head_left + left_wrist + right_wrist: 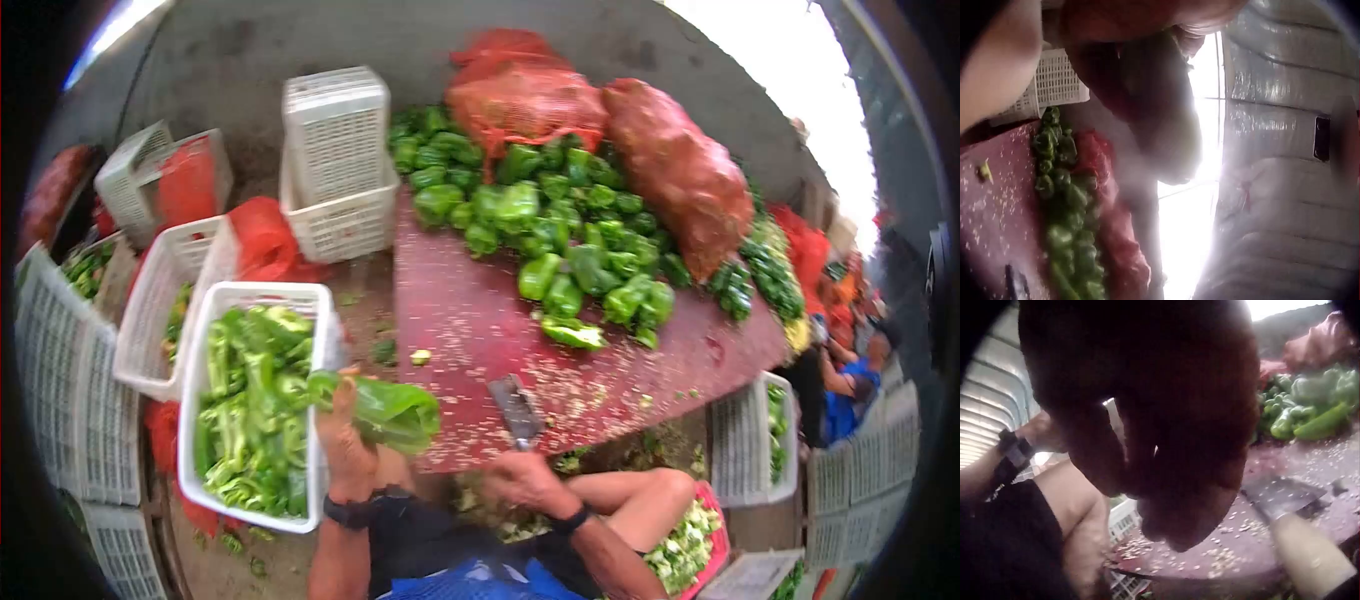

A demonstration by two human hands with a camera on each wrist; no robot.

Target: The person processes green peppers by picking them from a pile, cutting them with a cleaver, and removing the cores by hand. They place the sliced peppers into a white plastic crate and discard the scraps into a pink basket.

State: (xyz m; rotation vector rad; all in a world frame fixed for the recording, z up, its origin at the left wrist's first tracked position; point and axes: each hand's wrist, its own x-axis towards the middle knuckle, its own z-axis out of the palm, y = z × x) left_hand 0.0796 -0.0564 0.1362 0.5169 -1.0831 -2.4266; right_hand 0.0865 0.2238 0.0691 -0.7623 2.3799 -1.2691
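Note:
My left hand (pixel 348 450) grips a large green pepper piece (pixel 398 412) between the white crate of cut peppers (pixel 260 400) and the table edge. In the left wrist view the pepper (pixel 1169 134) looks dark beneath the fingers (pixel 1141 19). A flat-bladed knife (pixel 516 408) lies at the red table's near edge. My right hand (pixel 528 482) is beside its handle, holding nothing. The right wrist view has this hand (pixel 1147 412) in shadow, fingers loosely bent and pointing down, apart from the knife's pale handle (pixel 1310 553).
Whole green peppers (pixel 560 220) are heaped on the table (pixel 450 300) before red mesh sacks (pixel 675 165). Pale seeds litter the surface. Stacked white crates (pixel 335 140) stand at the back left. A pink container of pieces (pixel 690 545) is beside the right knee; another person (pixel 850 390) sits at far right.

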